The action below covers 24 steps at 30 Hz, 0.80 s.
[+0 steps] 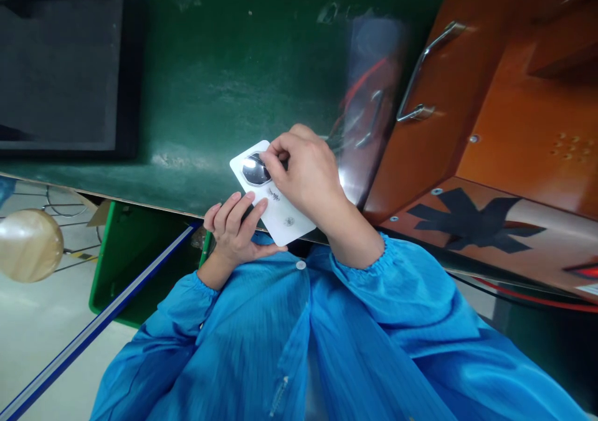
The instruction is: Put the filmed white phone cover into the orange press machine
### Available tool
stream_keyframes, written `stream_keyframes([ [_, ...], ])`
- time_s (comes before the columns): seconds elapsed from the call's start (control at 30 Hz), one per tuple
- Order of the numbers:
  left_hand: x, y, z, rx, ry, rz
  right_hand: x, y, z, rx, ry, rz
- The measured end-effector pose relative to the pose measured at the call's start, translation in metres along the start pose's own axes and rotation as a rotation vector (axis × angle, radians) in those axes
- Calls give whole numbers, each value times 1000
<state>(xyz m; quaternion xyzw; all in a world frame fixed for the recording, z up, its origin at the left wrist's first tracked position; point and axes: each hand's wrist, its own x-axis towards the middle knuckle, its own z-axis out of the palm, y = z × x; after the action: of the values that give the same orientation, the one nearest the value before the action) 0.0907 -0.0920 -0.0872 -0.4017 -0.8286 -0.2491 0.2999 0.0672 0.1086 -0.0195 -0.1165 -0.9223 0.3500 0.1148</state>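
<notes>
White phone back cover (280,212) held tilted just above the near edge of the green table (205,97), camera end pointing toward the table, lower end toward the blue coat (327,334). Left hand (236,231) curled under the cover's near left edge, fingers (243,212) lying across the white face, thumb beneath, closed loosely on the cover. Right hand (306,172) draped over the cover's right side, fingertips (275,156) pinched together at the rim of the dark octagonal camera ring (255,170); whether anything small sits between those fingertips cannot be told. Small grey markings visible on the cover's white face below the ring. Orange machine housing (504,109) with a metal handle (423,72) right of the cover, a black tape cross (467,222) on its lower panel. Black foam tray (60,66) at the table's far left, well apart from the cover. Green bin (126,259) under the table edge, left of the left hand.
</notes>
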Motion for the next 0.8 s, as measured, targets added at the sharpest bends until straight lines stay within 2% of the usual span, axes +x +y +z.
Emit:
stream_keyframes([
  [0.33, -2, -2, 0, 21, -6, 13, -4, 1, 2, 27, 66, -35],
  [0.5, 0, 0, -2, 35, -34, 8, -17, -14, -17, 0, 156, -116],
  [0.57, 0, 0, -4, 40, -45, -7, -36, -22, -30, -37, 96, -188],
  [0.63, -1, -2, -7, 16, -62, -17, -60, -24, -39, -60, -20, -288],
  [0.7, -2, -6, -11, -42, -86, -8, -85, -18, -43, -57, -121, -369],
  [0.8, 2, -12, -24, -141, -152, 38, -113, -2, -39, -70, -172, -441],
])
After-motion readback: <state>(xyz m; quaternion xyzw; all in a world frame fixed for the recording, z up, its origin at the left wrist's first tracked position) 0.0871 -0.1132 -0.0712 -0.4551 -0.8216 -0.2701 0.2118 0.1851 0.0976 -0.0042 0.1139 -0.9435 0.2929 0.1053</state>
